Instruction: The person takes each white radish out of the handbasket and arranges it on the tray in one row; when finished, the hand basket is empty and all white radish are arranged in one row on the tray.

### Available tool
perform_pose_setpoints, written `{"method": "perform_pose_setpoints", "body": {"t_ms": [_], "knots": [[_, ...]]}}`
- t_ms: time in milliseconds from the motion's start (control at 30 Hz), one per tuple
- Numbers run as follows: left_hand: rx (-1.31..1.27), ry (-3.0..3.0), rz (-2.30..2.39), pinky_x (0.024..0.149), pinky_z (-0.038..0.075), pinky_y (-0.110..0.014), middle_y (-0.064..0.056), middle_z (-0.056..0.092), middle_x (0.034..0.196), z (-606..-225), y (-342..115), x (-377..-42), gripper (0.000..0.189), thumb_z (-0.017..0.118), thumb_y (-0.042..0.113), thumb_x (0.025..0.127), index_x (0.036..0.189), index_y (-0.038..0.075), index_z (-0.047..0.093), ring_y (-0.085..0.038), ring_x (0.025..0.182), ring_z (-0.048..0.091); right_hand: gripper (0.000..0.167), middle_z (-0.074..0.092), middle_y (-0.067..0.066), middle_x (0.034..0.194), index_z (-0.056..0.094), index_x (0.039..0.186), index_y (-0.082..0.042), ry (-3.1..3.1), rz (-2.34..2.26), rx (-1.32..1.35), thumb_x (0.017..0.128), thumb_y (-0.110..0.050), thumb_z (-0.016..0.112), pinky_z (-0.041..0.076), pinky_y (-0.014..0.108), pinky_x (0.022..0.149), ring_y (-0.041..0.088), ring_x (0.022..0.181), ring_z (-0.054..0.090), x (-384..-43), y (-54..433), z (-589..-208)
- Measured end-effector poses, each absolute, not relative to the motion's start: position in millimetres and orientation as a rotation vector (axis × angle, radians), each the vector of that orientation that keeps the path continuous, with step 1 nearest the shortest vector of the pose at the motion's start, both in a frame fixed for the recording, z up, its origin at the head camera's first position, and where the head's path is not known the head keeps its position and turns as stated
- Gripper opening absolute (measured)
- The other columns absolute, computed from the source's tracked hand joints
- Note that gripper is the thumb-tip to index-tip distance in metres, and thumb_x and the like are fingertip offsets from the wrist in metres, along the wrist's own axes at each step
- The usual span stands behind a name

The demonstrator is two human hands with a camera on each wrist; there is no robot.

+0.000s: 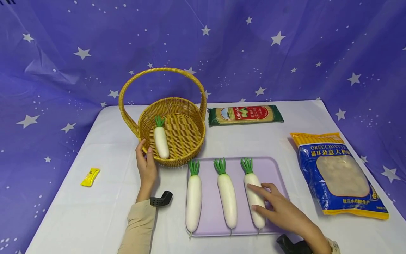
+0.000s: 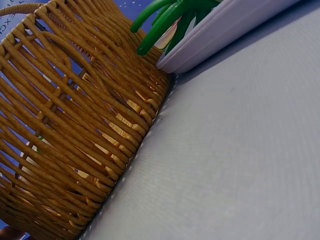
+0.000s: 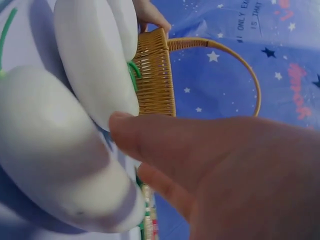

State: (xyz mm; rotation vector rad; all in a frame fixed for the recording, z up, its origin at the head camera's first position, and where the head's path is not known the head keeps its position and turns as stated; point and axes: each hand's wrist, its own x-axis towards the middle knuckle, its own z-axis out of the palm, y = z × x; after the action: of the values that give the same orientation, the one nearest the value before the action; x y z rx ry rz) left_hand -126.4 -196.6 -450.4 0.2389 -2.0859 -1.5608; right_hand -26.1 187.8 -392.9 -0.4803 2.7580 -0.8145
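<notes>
My left hand (image 1: 147, 171) is at the left front side of a woven basket (image 1: 172, 162) with a tall handle, fingertips at its rim. One white radish (image 1: 161, 143) with green leaf stubs lies inside it. Three larger white radishes lie side by side on a lilac tray (image 1: 209, 225): a left one (image 1: 194, 203), a middle one (image 1: 227, 201) and a right one (image 1: 253, 197). Over the right radish, my right hand (image 1: 279, 210) spreads its thumb and fingers. The right wrist view has that radish (image 3: 60, 155) close below the thumb. In the left wrist view the basket's woven wall (image 2: 65, 115) fills the left side.
Behind the tray lies a long spaghetti packet (image 1: 245, 115). A blue and yellow orecchiette bag (image 1: 342, 176) lies to the right, and a small yellow wrapped candy (image 1: 90, 177) at the left. A purple starry cloth (image 1: 234, 49) hangs behind the white table (image 1: 104, 208).
</notes>
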Motion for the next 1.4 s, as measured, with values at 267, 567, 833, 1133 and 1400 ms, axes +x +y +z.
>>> {"method": "perform_pose_setpoints", "body": {"t_ms": [267,567,833,1133,1400], "knots": [[0.236,-2.077,-1.568,0.097,0.03,-0.053,-0.022,0.028,0.142,-422.2,-183.2,-113.6,0.042,0.034,0.012,0.095,0.134,-0.004,0.03,-0.041,0.123,0.034,0.055,0.054,0.011,0.118,0.047,0.13,-0.018,2.965,-0.834,-0.434,0.082,-0.04,0.063,0.045,0.051,0.082,0.03,0.107,0.054,-32.8,175.4,-378.2],[0.239,-2.08,-1.548,0.098,0.03,-0.052,-0.022,0.028,0.142,-419.3,-183.6,-113.8,0.041,0.035,0.011,0.095,0.133,-0.004,0.032,-0.04,0.125,0.033,0.044,0.053,0.014,0.128,0.046,0.13,-0.01,2.339,-1.686,-0.584,0.089,-0.019,0.056,0.044,0.03,0.095,0.024,0.117,0.052,-79.3,116.8,-362.5],[0.243,-2.084,-1.555,0.099,0.03,-0.053,-0.023,0.028,0.142,-422.4,-185.4,-115.5,0.042,0.034,0.011,0.094,0.134,-0.003,0.031,-0.039,0.126,0.032,0.045,0.044,0.019,0.136,0.036,0.136,-0.001,1.815,-2.11,-0.467,0.094,-0.015,0.045,0.039,0.035,0.101,0.032,0.125,0.043,-133.5,12.7,-358.5],[0.257,-2.089,-1.533,0.098,0.034,-0.045,-0.01,0.031,0.144,-453.0,-198.4,-130.1,0.042,0.036,0.021,0.096,0.136,0.01,0.033,-0.027,0.124,0.036,0.045,0.045,0.012,0.137,0.037,0.137,-0.008,1.464,-2.307,-0.116,0.095,-0.021,0.043,0.033,0.039,0.106,0.025,0.125,0.044,-192.0,-56.9,-369.5],[0.262,-2.085,-1.524,0.099,0.033,-0.047,-0.011,0.031,0.144,-453.1,-197.6,-128.3,0.041,0.038,0.021,0.095,0.135,0.01,0.034,-0.029,0.128,0.034,0.042,0.042,0.01,0.14,0.044,0.134,-0.01,1.467,-2.321,0.052,0.094,-0.025,0.045,0.031,0.041,0.107,0.028,0.131,0.037,-222.6,-79.8,-382.9]]}}
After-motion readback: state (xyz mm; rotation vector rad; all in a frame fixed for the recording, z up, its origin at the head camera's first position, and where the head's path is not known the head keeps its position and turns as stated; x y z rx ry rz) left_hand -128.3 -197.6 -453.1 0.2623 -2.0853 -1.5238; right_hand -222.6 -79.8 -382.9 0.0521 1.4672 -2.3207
